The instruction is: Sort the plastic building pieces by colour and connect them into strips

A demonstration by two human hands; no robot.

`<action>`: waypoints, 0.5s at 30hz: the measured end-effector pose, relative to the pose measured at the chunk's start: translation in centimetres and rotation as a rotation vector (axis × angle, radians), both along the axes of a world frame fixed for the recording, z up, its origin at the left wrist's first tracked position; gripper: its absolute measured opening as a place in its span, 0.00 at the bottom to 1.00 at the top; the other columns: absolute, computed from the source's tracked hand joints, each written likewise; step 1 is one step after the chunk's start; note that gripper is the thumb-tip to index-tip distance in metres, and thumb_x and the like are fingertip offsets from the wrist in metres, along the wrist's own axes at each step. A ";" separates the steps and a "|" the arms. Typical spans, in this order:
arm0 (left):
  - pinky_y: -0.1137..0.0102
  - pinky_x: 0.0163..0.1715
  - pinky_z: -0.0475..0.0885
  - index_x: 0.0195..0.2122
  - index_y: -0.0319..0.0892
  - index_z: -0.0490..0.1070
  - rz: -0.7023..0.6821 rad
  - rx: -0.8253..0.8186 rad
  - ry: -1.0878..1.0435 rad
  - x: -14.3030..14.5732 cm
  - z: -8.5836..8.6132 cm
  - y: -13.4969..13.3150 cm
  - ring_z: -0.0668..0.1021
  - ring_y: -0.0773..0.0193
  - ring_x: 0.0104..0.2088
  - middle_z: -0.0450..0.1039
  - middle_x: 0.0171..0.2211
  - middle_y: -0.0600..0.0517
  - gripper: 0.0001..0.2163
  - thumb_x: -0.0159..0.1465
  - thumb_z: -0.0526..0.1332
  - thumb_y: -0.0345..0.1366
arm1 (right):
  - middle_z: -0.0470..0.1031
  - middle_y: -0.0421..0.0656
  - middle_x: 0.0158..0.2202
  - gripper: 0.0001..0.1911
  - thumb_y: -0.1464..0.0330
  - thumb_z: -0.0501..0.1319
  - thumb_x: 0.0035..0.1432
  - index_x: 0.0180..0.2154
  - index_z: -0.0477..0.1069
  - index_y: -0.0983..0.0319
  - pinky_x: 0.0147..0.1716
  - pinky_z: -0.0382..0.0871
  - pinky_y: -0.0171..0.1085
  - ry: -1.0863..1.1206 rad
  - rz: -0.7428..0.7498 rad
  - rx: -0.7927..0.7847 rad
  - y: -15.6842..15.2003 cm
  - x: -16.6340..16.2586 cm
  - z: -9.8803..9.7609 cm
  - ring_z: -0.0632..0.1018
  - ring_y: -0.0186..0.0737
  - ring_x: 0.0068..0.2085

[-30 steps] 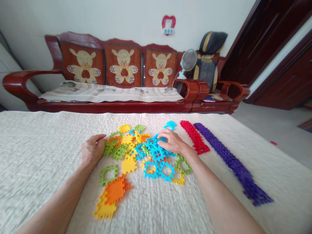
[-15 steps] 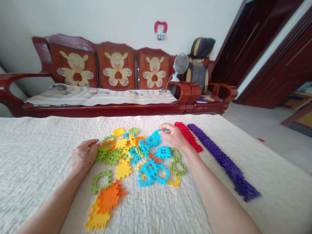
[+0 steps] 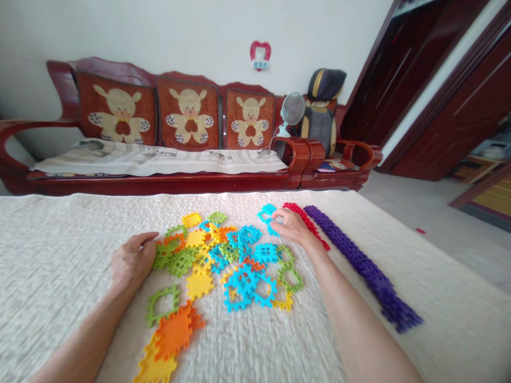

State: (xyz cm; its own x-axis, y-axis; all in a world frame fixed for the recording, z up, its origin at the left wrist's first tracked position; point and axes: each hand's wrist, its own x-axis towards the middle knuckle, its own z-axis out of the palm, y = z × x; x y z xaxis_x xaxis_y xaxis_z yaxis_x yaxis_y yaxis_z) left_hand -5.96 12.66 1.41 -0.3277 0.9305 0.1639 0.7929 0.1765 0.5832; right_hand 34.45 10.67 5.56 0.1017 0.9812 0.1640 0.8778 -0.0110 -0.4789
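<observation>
My right hand is at the far side of the table, its fingers closed on a blue interlocking tile. Just behind the fingertips lies another blue tile. My left hand rests on the cloth at the left edge of the mixed pile, beside green tiles. Its index finger is stretched out and the other fingers are partly hidden; nothing shows in its grasp. Between the hands lie several yellow tiles, orange tiles and blue tiles, many overlapping.
Right of my right hand runs a row of red tiles, then a long overlapping row of purple tiles. A quilted cream cloth covers the table. Beyond stand a wooden sofa and a small fan.
My right hand has drawn a blue tile rightward, away from the blue tiles in the middle. A gap now shows between them. My left hand has stayed beside the green tiles.
</observation>
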 end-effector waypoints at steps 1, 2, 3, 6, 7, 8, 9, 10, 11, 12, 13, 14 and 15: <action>0.56 0.58 0.71 0.46 0.44 0.81 -0.001 0.000 -0.001 0.0 0.0 0.0 0.80 0.52 0.50 0.80 0.50 0.47 0.18 0.64 0.53 0.37 | 0.79 0.46 0.48 0.14 0.65 0.61 0.56 0.44 0.76 0.60 0.51 0.68 0.39 -0.051 -0.065 -0.010 0.4 -0.7 0.2 0.78 0.45 0.50; 0.56 0.58 0.71 0.46 0.44 0.81 -0.003 0.001 -0.001 0.0 0.0 0.0 0.79 0.51 0.50 0.80 0.50 0.47 0.18 0.64 0.53 0.37 | 0.78 0.49 0.50 0.17 0.62 0.60 0.57 0.47 0.75 0.61 0.53 0.68 0.42 -0.109 -0.126 -0.032 0.9 -1.4 0.2 0.77 0.48 0.52; 0.56 0.58 0.71 0.46 0.44 0.81 -0.005 0.002 -0.002 0.0 0.0 0.0 0.79 0.51 0.50 0.80 0.50 0.47 0.18 0.64 0.53 0.38 | 0.77 0.53 0.52 0.21 0.59 0.60 0.58 0.50 0.75 0.63 0.54 0.68 0.45 -0.163 -0.180 -0.065 1.4 -2.1 0.3 0.77 0.52 0.53; 0.55 0.58 0.71 0.46 0.44 0.81 -0.004 0.015 -0.004 0.0 0.0 -0.1 0.79 0.51 0.50 0.80 0.50 0.47 0.18 0.64 0.53 0.37 | 0.72 0.61 0.57 0.31 0.55 0.62 0.56 0.55 0.71 0.68 0.56 0.66 0.52 -0.255 -0.284 -0.172 2.4 -3.9 0.2 0.73 0.60 0.58; 0.55 0.57 0.71 0.46 0.44 0.81 -0.004 0.017 -0.005 0.0 0.0 -0.1 0.79 0.51 0.50 0.80 0.50 0.47 0.18 0.64 0.53 0.37 | 0.71 0.62 0.58 0.32 0.56 0.62 0.56 0.56 0.70 0.68 0.57 0.65 0.52 -0.260 -0.305 -0.190 2.6 -4.2 0.1 0.72 0.61 0.59; 0.55 0.57 0.71 0.46 0.44 0.81 -0.004 0.017 -0.004 0.0 0.0 -0.2 0.80 0.52 0.49 0.80 0.50 0.47 0.18 0.63 0.53 0.37 | 0.71 0.62 0.58 0.32 0.56 0.61 0.56 0.57 0.69 0.69 0.57 0.65 0.53 -0.257 -0.323 -0.201 2.7 -4.5 0.1 0.71 0.61 0.60; 0.55 0.57 0.71 0.46 0.44 0.81 -0.004 0.018 -0.001 0.0 0.0 -0.2 0.80 0.52 0.49 0.80 0.49 0.47 0.18 0.63 0.53 0.36 | 0.71 0.62 0.58 0.31 0.57 0.61 0.57 0.57 0.69 0.68 0.57 0.65 0.53 -0.250 -0.334 -0.203 2.8 -4.6 0.0 0.71 0.61 0.60; 0.56 0.57 0.72 0.47 0.44 0.81 -0.008 0.018 0.003 0.0 -0.1 -0.2 0.80 0.52 0.49 0.80 0.49 0.47 0.18 0.63 0.53 0.36 | 0.71 0.62 0.57 0.30 0.58 0.61 0.57 0.56 0.70 0.68 0.56 0.65 0.53 -0.244 -0.340 -0.198 2.8 -4.7 -0.1 0.72 0.61 0.60; 0.56 0.57 0.72 0.47 0.43 0.81 -0.012 0.019 0.008 0.0 -0.1 -0.2 0.80 0.52 0.48 0.80 0.49 0.47 0.18 0.63 0.53 0.36 | 0.72 0.61 0.57 0.28 0.58 0.61 0.57 0.55 0.71 0.67 0.56 0.65 0.53 -0.234 -0.341 -0.185 2.7 -4.7 -0.2 0.72 0.61 0.59; 0.56 0.57 0.71 0.47 0.43 0.81 -0.014 0.021 0.015 0.1 -0.1 -0.2 0.80 0.52 0.48 0.80 0.49 0.47 0.19 0.63 0.52 0.36 | 0.72 0.60 0.56 0.27 0.59 0.61 0.57 0.54 0.71 0.66 0.56 0.65 0.53 -0.220 -0.341 -0.162 2.7 -4.6 -0.2 0.73 0.60 0.58; 0.56 0.57 0.71 0.47 0.43 0.80 -0.017 0.020 0.021 0.1 -0.1 -0.2 0.80 0.52 0.49 0.80 0.49 0.46 0.19 0.63 0.52 0.36 | 0.73 0.59 0.56 0.26 0.59 0.61 0.57 0.54 0.72 0.65 0.56 0.66 0.52 -0.203 -0.338 -0.134 2.6 -4.4 -0.3 0.73 0.59 0.58; 0.57 0.57 0.71 0.47 0.43 0.80 -0.016 0.018 0.025 0.1 -0.1 -0.2 0.80 0.52 0.49 0.80 0.49 0.46 0.19 0.63 0.52 0.37 | 0.73 0.57 0.55 0.25 0.58 0.61 0.56 0.53 0.72 0.64 0.55 0.66 0.51 -0.182 -0.327 -0.110 2.6 -4.2 -0.2 0.74 0.58 0.57; 0.57 0.57 0.71 0.47 0.43 0.80 -0.017 0.015 0.027 0.1 -0.1 -0.2 0.80 0.52 0.49 0.80 0.50 0.47 0.19 0.64 0.52 0.37 | 0.74 0.56 0.54 0.25 0.58 0.61 0.56 0.52 0.73 0.63 0.55 0.67 0.49 -0.158 -0.307 -0.095 2.4 -3.9 -0.2 0.74 0.56 0.56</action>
